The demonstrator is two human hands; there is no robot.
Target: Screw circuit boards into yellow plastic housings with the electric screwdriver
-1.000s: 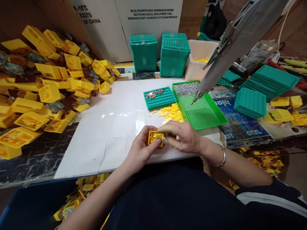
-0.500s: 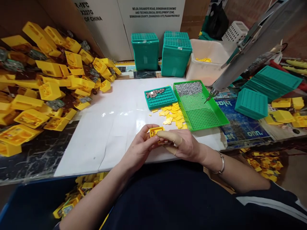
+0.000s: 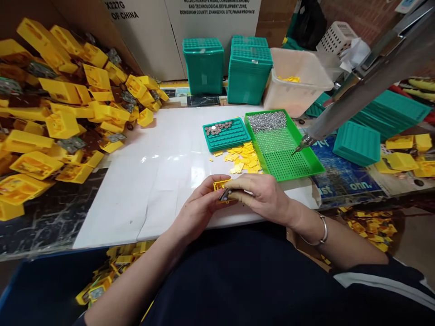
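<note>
So the left hand (image 3: 199, 203) is cupping a little square-edged yellow plastic case (image 3: 218, 184), fingers curling snugly round its sides, just above the near edge of the white sheet (image 3: 118, 194) that's covering the counter (image 3: 37, 235). The right hand (image 3: 272, 194) is wearing smooth tan finger covers (image 3: 243, 182), and its fingers are closing to a narrow pinch on a small dark flat piece (image 3: 224, 195) right at the case's open mouth. Beyond the hands, thin yellow chips (image 3: 243, 158) are lying in a messy heap next to a ridged teal tray (image 3: 231, 141), which is holding round metal discs (image 3: 217, 128). Beside that, a perforated bright green tray (image 3: 283, 165) is carrying loads of shiny metal bits (image 3: 267, 121). A slim grey driver (image 3: 340, 108) is slanting in from the right.
</note>
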